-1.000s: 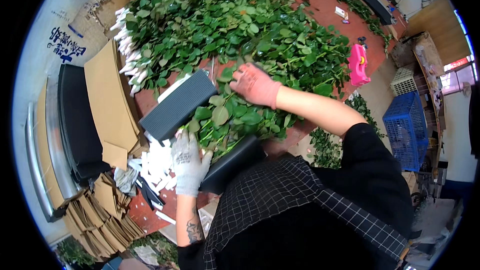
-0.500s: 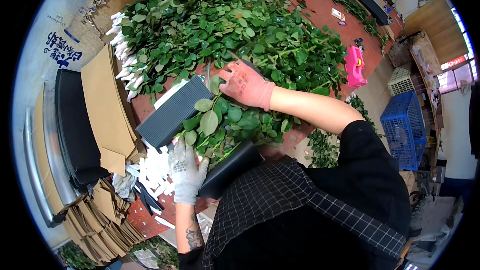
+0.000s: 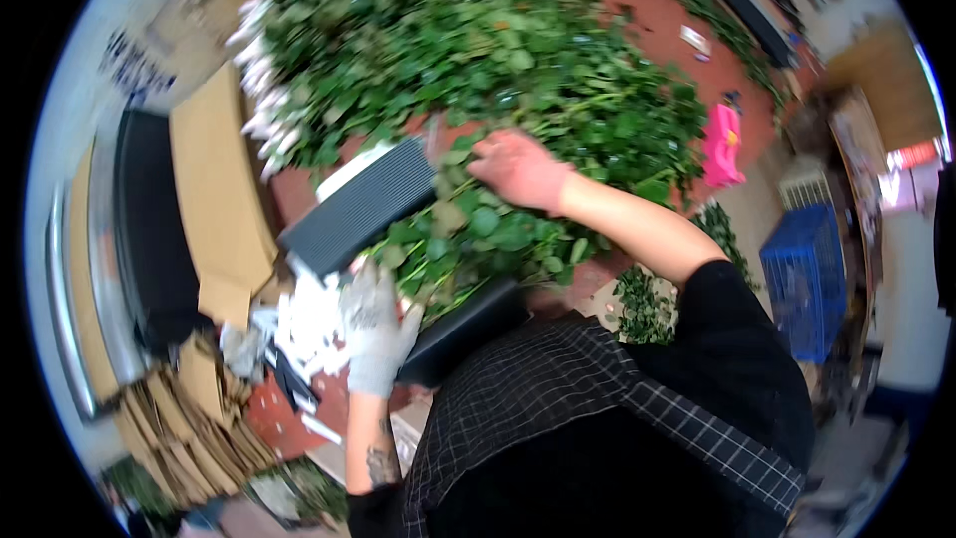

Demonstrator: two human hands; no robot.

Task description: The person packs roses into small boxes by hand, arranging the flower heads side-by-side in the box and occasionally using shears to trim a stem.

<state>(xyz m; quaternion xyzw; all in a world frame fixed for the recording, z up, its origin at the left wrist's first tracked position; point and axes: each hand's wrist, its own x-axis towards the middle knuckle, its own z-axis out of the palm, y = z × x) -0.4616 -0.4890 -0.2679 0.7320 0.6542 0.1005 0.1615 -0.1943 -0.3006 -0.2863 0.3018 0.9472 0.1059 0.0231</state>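
Note:
A bunch of leafy green stems (image 3: pixel 488 224) lies between a slanted dark ridged panel (image 3: pixel 363 207) and a black padded panel (image 3: pixel 463 334) by my apron. My left hand (image 3: pixel 376 331), in a pale grey glove, rests at the bunch's left end, fingers stretched out and thumb apart. Over the far side of the leaves is my right hand (image 3: pixel 520 171), in a pinkish-red glove. Its fingers are smeared by motion, and whether they grip a leaf or stem does not show. Beyond it spreads a large heap of leafy stems (image 3: pixel 478 60), with white-wrapped heads (image 3: pixel 261 80) along its left edge.
White paper strips (image 3: pixel 314 324) lie beside my left hand. Cardboard sheets (image 3: pixel 219 199) stand at the left, with folded cardboard (image 3: pixel 189 438) below. A pink tape dispenser (image 3: pixel 723 144) sits on the red table (image 3: pixel 652 25) at right. A blue crate (image 3: pixel 802 284) stands beyond.
The whole view has shifted and blurred. My right hand stays over the leaves, and the large leaves that stood up beside it now lie lower. My left hand keeps its place beside the bunch.

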